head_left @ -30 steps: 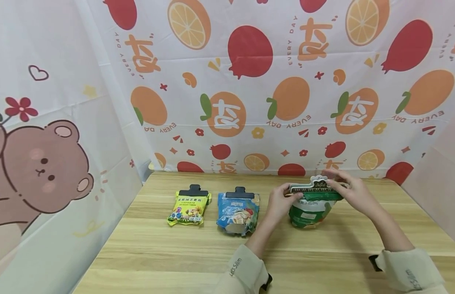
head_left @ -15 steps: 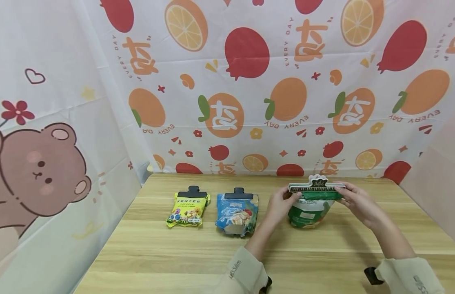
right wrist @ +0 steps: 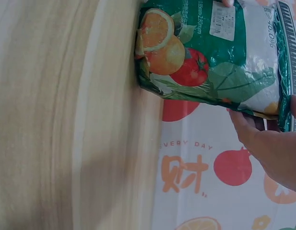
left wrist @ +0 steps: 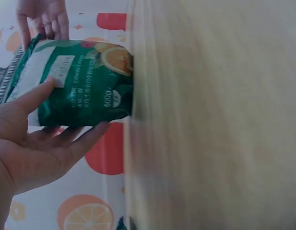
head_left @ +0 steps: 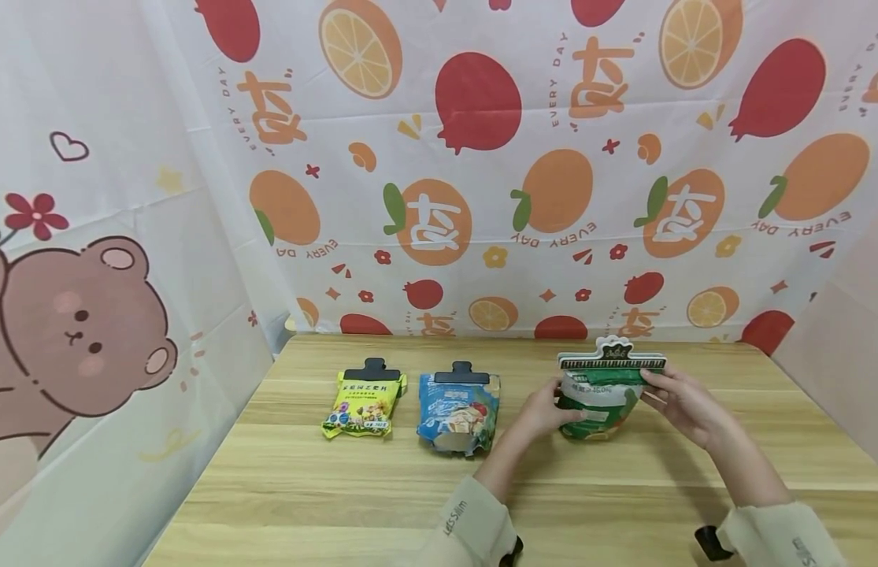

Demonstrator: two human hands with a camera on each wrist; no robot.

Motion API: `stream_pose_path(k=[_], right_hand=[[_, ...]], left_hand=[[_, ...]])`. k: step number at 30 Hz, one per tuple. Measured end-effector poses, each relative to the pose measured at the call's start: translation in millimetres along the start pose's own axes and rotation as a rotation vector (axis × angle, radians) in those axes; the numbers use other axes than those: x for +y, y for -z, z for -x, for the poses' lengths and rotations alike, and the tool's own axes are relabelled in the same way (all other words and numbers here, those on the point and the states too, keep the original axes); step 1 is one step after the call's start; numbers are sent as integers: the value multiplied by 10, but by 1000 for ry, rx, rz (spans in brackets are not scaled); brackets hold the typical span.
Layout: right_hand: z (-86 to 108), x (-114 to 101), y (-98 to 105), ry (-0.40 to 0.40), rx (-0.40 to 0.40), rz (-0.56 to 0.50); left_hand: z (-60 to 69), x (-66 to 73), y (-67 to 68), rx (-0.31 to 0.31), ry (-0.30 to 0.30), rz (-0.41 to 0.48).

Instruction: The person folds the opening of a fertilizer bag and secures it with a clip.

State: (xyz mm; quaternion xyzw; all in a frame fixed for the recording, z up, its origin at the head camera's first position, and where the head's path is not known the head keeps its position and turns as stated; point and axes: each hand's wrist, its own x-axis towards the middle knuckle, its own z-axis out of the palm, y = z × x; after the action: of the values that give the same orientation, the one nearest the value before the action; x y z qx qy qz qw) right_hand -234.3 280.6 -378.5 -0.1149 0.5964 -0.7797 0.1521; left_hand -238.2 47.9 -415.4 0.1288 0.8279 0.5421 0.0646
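A green and white bag printed with fruit stands upright on the right side of the table. Across its folded top sits a black-and-white clip with a scalloped handle. My left hand grips the bag's left side, thumb on the front and fingers behind, as the left wrist view shows. At the upper right corner, my right hand pinches the bag just under the clip's end, thumb in front. The right wrist view shows the bag's front with an orange, a tomato and a barcode label.
To the left on the wooden table lie a yellow packet and a blue packet, each with a black clip along its top. A fruit-print cloth hangs behind the table, and a bear-print sheet hangs at the left.
My left hand has moved down from the clip's left end to the bag's side. My right hand has come down from the clip's handle to the bag's upper right corner.
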Motion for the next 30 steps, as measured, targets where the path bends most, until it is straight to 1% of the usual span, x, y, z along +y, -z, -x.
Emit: stream_pose_path(k=[1,3,5,8,11,13,17,20,22,26,28,30], right_hand=[[9,5,0,-2,-4,-6],[26,16,1,-4,-16,-28],[41,28,2,0,-34,-51],[49,43,4,2,-50,-63],[47,54,5,2,-62,-56],[41,59,4,1,-64,-40],[8,63,-18,4,-44,41],[-31,67,-46,5,-12,124],[-55,75,-65,3,13,171],[-103,108,-103,-3,60,256],[-133,132,-122,-6,78,298],[-170,160,-144,-9,91,351]], left_hand=[[-6,-8,-6,-25,43,4],[-8,-32,-20,-56,71,-7],[-5,-39,-28,-76,81,-11],[-3,-41,-33,-84,99,-19],[0,-48,-28,-98,95,-13],[-1,-54,-14,-119,89,-10],[-1,-57,36,-174,74,13],[5,-45,84,-207,63,32],[9,-35,114,-220,53,27],[20,-23,166,-255,60,38],[27,-18,189,-257,71,35],[40,-13,207,-243,94,16]])
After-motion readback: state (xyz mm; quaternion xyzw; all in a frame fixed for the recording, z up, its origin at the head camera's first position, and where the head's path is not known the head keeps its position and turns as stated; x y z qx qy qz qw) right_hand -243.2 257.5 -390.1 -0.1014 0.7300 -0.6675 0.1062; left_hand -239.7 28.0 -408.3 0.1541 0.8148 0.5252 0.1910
